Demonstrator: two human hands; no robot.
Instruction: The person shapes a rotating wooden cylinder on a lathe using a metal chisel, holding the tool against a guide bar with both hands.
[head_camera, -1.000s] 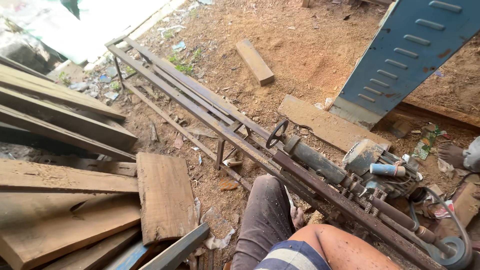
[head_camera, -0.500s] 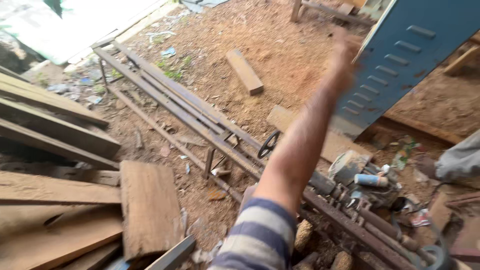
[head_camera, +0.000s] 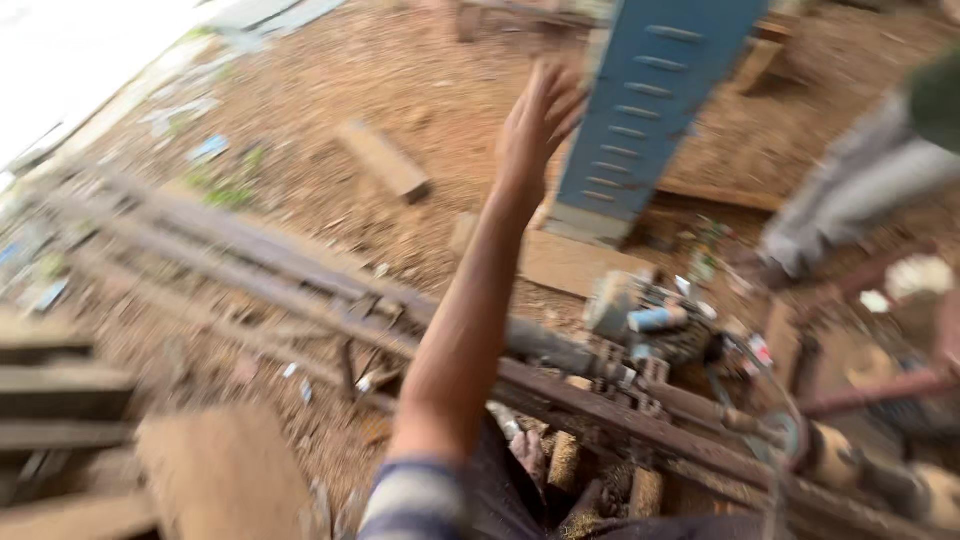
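Far left, blurred: stacked wooden planks (head_camera: 60, 400), grey and weathered, lying on the dirt floor (head_camera: 330, 90). Beyond them a long rusty metal rail frame (head_camera: 250, 255) runs diagonally from upper left down to lower right. A short wood block (head_camera: 383, 160) lies loose on the dirt past the rail.

Centre: one bare arm in a striped sleeve (head_camera: 410, 500) stretches up and away over the rail. Cannot tell which arm it is. Its hand (head_camera: 540, 120) is open, fingers spread and slightly curled, gripping nothing, touching nothing. Nearest thing to it: a blue louvred metal panel (head_camera: 650, 100), upright and tilted, just right of the fingertips, its foot by a flat board (head_camera: 570, 262).

Right: a grimy motor assembly (head_camera: 650, 325) with a pale blue can sits on the rail. Another person's grey trouser leg (head_camera: 860, 200) stands at the far right. The other hand is out of view.
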